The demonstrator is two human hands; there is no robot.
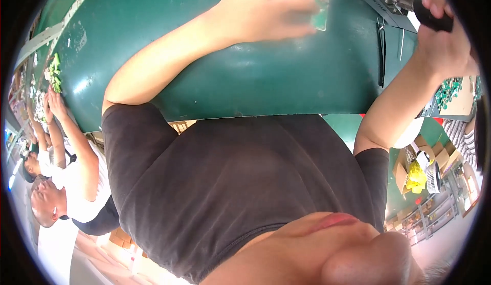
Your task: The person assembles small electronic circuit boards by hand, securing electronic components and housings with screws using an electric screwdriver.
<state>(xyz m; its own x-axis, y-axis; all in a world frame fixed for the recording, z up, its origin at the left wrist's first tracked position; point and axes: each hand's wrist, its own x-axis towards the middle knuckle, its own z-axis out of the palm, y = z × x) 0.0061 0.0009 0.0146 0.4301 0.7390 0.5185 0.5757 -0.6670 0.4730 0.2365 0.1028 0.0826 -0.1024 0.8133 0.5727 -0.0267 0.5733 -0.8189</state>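
My left hand [271,14] reaches across the green tabletop, its fingers partly smeared by motion. At its fingertips is a small clear plastic piece [321,15] with a round, transparent top and a flat rectangular lower part. The hand seems to hold this piece by its edge, and the exact contact is blurred. My right hand [444,44], up at the right, is wrapped round a black lever handle [432,17]. A metal shaft joins that handle to a grey machine [386,1] at the table's far right, only partly in view.
The green table [266,80] stretches before me. A thin black strip [381,52] lies near its right side. Further right are small green parts [449,93] and cardboard boxes with a yellow bag [416,177]. At left, co-workers [76,183] work beside a pile of light green pieces [55,73].
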